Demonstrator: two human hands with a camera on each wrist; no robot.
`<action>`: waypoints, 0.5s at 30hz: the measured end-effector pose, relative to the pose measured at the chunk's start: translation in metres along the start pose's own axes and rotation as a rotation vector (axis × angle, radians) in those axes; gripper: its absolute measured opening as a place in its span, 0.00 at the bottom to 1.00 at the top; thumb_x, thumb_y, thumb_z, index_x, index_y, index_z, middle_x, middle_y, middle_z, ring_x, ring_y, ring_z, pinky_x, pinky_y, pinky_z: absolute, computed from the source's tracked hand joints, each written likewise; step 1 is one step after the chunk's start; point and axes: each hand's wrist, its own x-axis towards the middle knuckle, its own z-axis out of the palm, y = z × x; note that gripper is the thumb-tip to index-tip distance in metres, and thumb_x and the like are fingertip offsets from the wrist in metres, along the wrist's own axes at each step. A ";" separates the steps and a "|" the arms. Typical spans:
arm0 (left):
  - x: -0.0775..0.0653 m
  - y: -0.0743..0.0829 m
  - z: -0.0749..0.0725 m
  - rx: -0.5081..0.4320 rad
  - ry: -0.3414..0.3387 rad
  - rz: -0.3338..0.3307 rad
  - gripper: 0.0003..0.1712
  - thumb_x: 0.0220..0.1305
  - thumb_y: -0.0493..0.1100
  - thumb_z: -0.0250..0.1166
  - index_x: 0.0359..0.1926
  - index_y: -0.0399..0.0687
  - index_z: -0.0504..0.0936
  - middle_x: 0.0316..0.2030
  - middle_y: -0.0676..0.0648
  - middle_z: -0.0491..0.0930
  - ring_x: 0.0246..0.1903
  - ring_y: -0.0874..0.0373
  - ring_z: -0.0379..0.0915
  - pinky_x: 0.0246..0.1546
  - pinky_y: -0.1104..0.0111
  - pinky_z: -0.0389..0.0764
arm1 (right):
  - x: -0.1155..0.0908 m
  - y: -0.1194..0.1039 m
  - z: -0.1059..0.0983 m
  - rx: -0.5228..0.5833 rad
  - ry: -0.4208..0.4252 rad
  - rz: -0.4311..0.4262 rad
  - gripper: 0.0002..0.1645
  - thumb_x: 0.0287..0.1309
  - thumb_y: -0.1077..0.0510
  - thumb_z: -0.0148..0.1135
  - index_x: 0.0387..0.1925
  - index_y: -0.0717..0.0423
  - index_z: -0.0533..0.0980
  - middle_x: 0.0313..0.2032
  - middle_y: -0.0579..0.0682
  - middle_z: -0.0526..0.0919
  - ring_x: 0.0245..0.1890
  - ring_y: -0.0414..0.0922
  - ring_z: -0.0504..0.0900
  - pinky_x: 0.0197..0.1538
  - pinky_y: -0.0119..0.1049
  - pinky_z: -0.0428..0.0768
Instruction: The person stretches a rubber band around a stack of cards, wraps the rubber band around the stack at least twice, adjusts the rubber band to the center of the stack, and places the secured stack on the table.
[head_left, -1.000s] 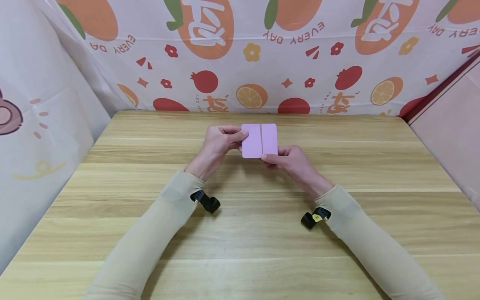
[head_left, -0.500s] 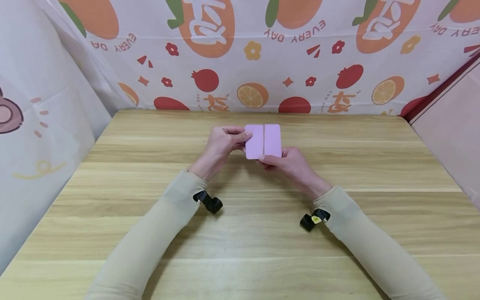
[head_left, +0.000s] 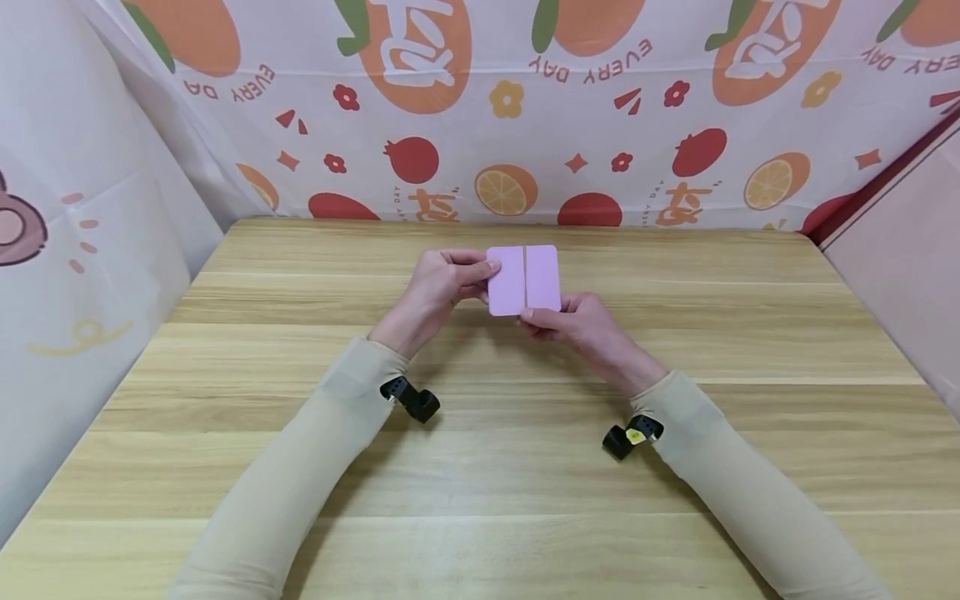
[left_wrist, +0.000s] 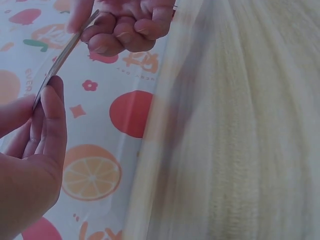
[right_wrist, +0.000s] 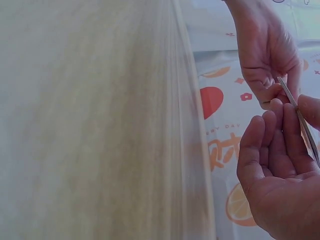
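Observation:
A thin lilac square card (head_left: 507,287) with rounded corners is held up over the far part of the table. Down its middle runs a narrow brown line, splitting its face into two panels. My left hand (head_left: 437,285) pinches the left edge, thumb on the face and fingers behind. At the lower edge, near the line, my right hand (head_left: 592,329) grips it with the thumb in front. The left wrist view shows the card (left_wrist: 61,59) edge-on between both hands. In the right wrist view, my right hand's fingers (right_wrist: 280,145) lie behind the card's thin edge (right_wrist: 306,131).
The wood-grain table (head_left: 480,483) spreads below both arms. Behind its far edge hangs a white cloth (head_left: 442,75) printed with fruit. Another pale cloth (head_left: 82,208) hangs at the left, and a pale pink panel (head_left: 900,250) stands at the right. Each wrist wears a small black camera (head_left: 416,402).
The card and both hands shifted slightly right, then back a little left and up. Both hands keep their hold on it throughout.

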 end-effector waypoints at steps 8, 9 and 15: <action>-0.001 0.003 -0.005 -0.041 -0.043 0.018 0.04 0.61 0.32 0.68 0.37 0.35 0.86 0.28 0.44 0.84 0.23 0.57 0.79 0.27 0.70 0.82 | -0.002 -0.002 0.000 0.024 -0.036 0.012 0.19 0.63 0.62 0.65 0.49 0.74 0.79 0.48 0.70 0.81 0.49 0.54 0.81 0.56 0.46 0.78; -0.001 0.004 -0.007 -0.042 -0.045 0.020 0.04 0.61 0.33 0.68 0.37 0.36 0.87 0.28 0.44 0.84 0.24 0.56 0.79 0.28 0.69 0.82 | -0.002 -0.002 0.000 0.026 -0.041 0.012 0.19 0.63 0.61 0.66 0.49 0.74 0.78 0.48 0.69 0.81 0.51 0.56 0.80 0.57 0.48 0.77; 0.001 0.010 -0.014 -0.053 -0.037 0.023 0.03 0.61 0.33 0.68 0.36 0.37 0.87 0.28 0.43 0.84 0.24 0.56 0.79 0.28 0.70 0.82 | -0.001 -0.004 -0.006 -0.018 -0.058 -0.032 0.24 0.63 0.59 0.65 0.56 0.70 0.75 0.50 0.64 0.82 0.52 0.59 0.79 0.57 0.52 0.76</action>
